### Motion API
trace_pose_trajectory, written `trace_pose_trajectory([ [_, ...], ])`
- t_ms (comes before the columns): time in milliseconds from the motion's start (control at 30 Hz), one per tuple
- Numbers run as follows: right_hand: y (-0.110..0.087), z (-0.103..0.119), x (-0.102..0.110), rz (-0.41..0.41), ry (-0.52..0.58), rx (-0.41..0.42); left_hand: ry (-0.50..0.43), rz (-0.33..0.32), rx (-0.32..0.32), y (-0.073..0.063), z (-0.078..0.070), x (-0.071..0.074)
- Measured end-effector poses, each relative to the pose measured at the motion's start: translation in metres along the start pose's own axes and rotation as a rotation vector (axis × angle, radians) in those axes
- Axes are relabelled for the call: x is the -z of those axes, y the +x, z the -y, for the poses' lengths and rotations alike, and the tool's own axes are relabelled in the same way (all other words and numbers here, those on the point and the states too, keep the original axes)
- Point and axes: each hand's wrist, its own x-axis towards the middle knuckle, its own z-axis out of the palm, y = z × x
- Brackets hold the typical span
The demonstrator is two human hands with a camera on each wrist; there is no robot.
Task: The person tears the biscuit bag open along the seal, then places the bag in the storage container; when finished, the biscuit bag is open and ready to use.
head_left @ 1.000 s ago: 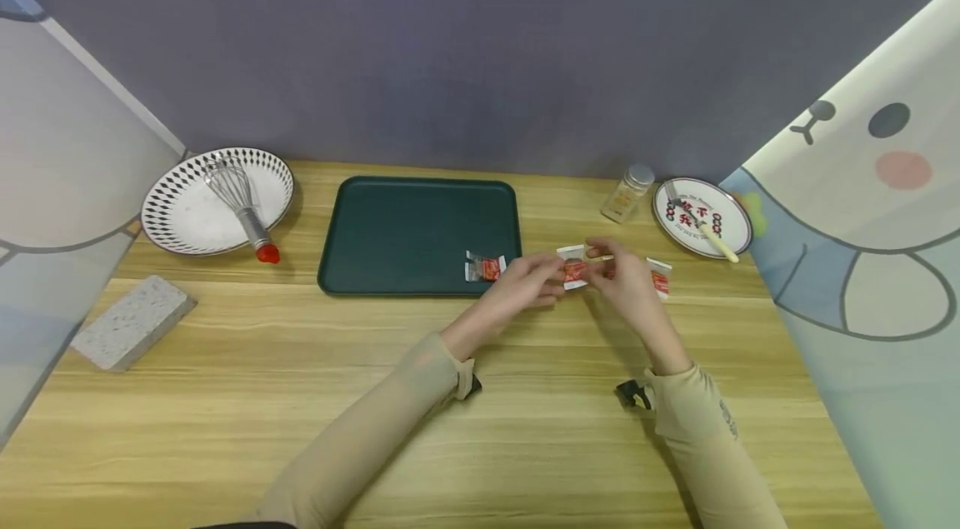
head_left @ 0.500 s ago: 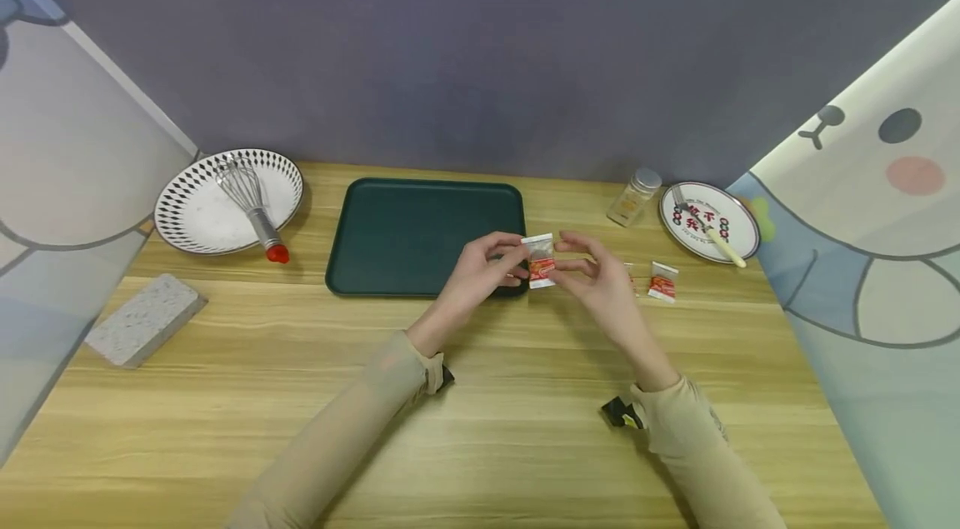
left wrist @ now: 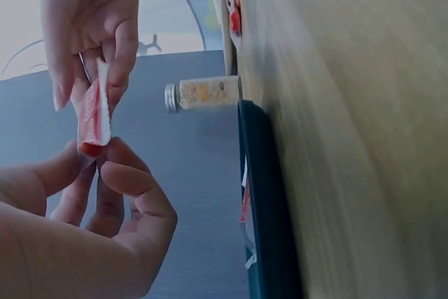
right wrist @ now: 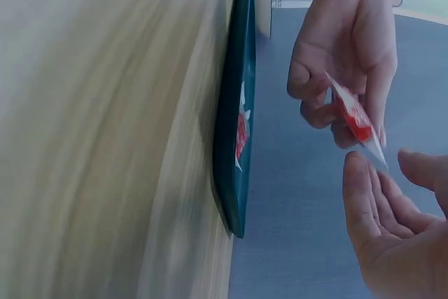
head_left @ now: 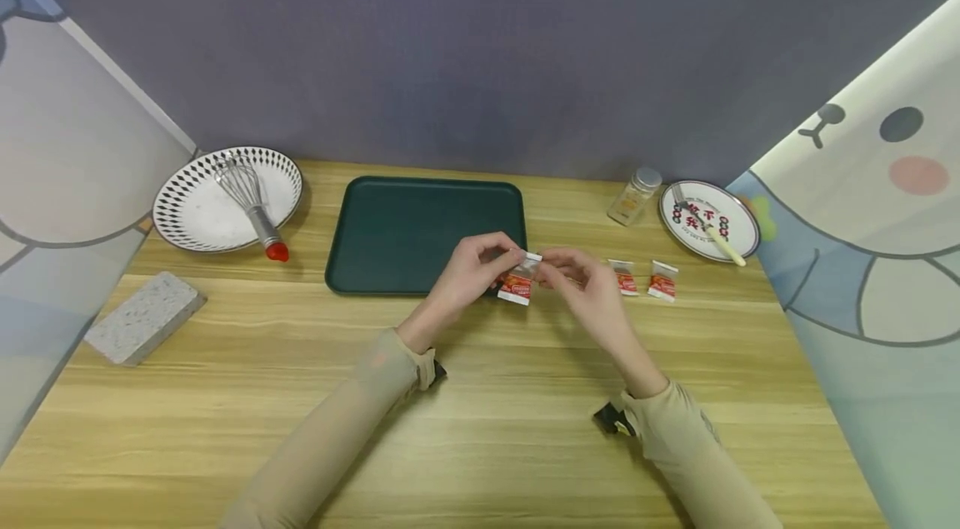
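Note:
A small red-and-white snack packet [head_left: 517,286] is held up over the tray's front right corner. My left hand [head_left: 474,269] pinches it by one edge, as the left wrist view also shows. My right hand [head_left: 588,289] is at the packet's other end; in the right wrist view its thumb and index finger stand apart around the packet's tip. Another packet [right wrist: 242,136] lies in the dark green tray [head_left: 427,229], mostly hidden by the left hand in the head view. Two more packets, one [head_left: 622,277] beside the other [head_left: 663,281], lie on the table to the right.
At the back left, a whisk [head_left: 258,217] lies in a patterned bowl [head_left: 176,212], with a grey speckled block [head_left: 146,319] in front. A seasoning jar [head_left: 633,197] and a plate [head_left: 738,237] bearing a fork [head_left: 716,237] are at the back right.
Both hands have moved left from the loose packets with one packet lifted between them. It has come to the tray's front right corner and tilted; the right fingers have spread from it.

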Motion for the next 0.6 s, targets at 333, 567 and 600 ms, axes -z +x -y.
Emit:
trace_pose_trajectory([
  [333,0.0090,-0.0021,-0.0050,0.007,0.012,0.022,0.159,0.044,-0.032,-0.0015,0.0000,0.0055],
  [567,0.0105,-0.0012,-0.0089,-0.020,-0.007,0.027,0.186,0.048,-0.032,0.0001,0.0004,0.0069],
  [600,0.0107,-0.0011,-0.0093,-0.020,-0.014,0.030,0.187,0.047,-0.030,0.0004,0.0006,0.0071],
])
